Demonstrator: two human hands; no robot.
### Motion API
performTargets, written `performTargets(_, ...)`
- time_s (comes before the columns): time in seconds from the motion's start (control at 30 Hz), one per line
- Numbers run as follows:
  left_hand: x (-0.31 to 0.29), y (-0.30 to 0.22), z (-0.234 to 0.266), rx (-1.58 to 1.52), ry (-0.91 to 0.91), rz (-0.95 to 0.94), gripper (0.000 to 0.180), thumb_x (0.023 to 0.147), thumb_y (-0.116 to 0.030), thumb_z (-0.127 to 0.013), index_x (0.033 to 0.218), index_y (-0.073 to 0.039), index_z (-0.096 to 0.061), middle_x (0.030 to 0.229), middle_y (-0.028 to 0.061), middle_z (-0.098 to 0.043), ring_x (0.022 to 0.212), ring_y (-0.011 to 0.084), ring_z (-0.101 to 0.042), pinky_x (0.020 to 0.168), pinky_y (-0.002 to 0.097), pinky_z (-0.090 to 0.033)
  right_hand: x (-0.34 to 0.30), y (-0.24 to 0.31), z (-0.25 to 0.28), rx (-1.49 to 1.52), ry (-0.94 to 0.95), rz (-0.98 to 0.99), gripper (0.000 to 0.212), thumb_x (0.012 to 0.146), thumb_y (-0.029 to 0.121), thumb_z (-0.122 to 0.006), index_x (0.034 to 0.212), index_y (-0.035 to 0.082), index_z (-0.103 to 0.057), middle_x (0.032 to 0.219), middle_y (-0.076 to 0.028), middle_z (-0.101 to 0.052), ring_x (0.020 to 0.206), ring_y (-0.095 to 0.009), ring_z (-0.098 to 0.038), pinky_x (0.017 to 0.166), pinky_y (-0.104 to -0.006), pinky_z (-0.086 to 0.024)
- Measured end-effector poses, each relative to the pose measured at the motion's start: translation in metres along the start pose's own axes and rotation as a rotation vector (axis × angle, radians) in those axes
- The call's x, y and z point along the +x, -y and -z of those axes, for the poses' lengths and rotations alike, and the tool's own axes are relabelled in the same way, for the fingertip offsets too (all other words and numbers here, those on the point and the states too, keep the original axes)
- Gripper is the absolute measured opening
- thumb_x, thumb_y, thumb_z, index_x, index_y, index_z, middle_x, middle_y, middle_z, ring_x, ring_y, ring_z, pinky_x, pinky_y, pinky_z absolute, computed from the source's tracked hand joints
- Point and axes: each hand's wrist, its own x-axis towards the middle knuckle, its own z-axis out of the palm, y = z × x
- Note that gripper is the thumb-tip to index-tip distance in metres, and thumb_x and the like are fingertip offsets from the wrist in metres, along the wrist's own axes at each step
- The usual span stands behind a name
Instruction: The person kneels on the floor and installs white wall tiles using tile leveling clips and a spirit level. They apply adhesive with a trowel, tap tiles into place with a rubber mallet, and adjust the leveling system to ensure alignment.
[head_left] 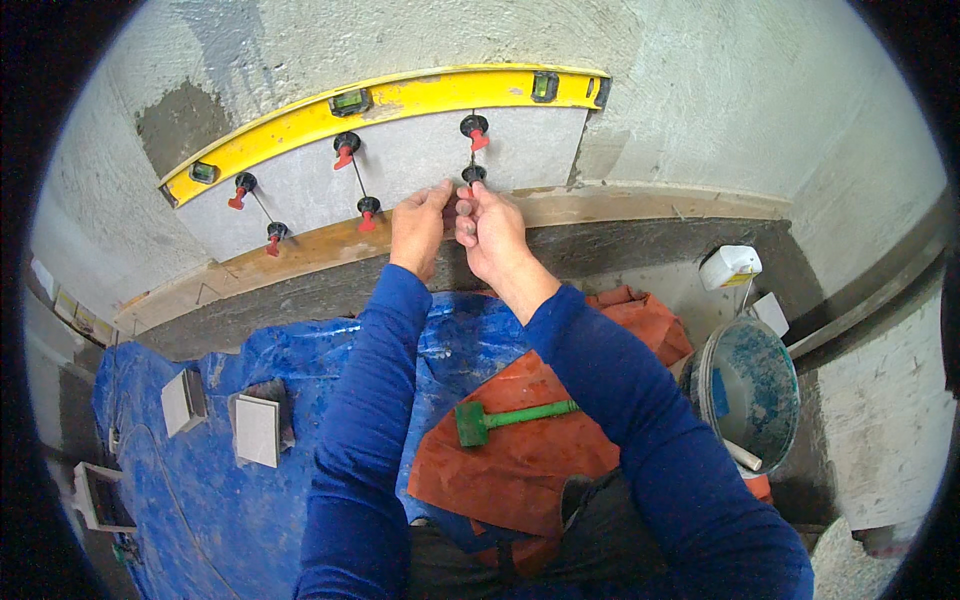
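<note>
Grey tiles (420, 155) stand in a row on the wall, resting along a wooden batten (600, 205). Black-and-red tile leveling clips straddle their joints, one of them at the middle joint (345, 148). My right hand (497, 235) has its fingers pinched around the red handle of the lower right tile leveling clip (474, 174). Right beside it, my left hand (418, 232) is closed, thumb and forefinger close to that clip; whatever it holds is hidden. A yellow spirit level (420, 98) lies along the tiles' upper edge.
A green mallet (500, 418) lies on an orange-red cloth (480, 480) before me. Stacked tiles (258, 430) sit on a blue tarp (220, 510) to the left. On the right are a bucket (790, 400) and a white plastic container (728, 268).
</note>
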Motion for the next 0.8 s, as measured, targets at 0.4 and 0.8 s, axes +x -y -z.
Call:
performTargets(0.4, -0.004, -0.01, 0.011, 0.05, 0.004, -0.036, 0.035, 0.099, -0.029, -0.06, 0.111, 0.002, -0.07, 0.099, 0.0076, -0.072, 0.089, 0.0159, -0.065, 0.079, 0.0299, -0.05, -0.002, 0.011, -0.002, -0.057, 0.135, 0.076, 0.026, 0.106, 0.027, -0.049, 0.102, 0.003, -0.059, 0.075, 0.0, -0.052, 0.054, -0.009, -0.042, 0.045, -0.0241, -0.032)
performTargets(0.8, -0.003, -0.003, 0.011, 0.079, 0.046, -0.019, 0.035, 0.1, -0.029, -0.059, 0.113, 0.001, -0.07, 0.101, 0.0086, -0.073, 0.088, 0.0174, -0.067, 0.079, 0.0313, -0.05, -0.004, 0.006, -0.009, -0.288, -0.116, 0.111, 0.022, 0.099, 0.023, -0.056, 0.089, 0.005, -0.061, 0.067, 0.001, -0.051, 0.048, -0.008, -0.044, 0.039, -0.024, -0.028)
